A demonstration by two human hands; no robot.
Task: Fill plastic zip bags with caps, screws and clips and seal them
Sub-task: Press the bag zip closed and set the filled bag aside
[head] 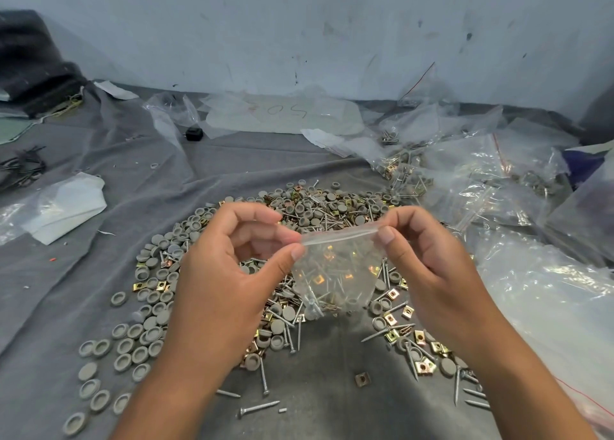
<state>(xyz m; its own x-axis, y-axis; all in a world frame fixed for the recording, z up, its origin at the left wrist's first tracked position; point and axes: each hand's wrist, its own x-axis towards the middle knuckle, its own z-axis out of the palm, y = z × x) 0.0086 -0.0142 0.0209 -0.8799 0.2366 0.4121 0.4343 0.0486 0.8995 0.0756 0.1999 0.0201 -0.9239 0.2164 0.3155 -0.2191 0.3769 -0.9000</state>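
Both hands up at frame centre: left hand [229, 267] pinches the bag [335, 267] at its top left corner, right hand [428, 257] pinches the top right, other fingers loosely curled. Zip strip runs left-right betw. them, tilting up to the right. Bag hangs loaded over the pile [299, 213]; sealing looks next, either thumb equally close.
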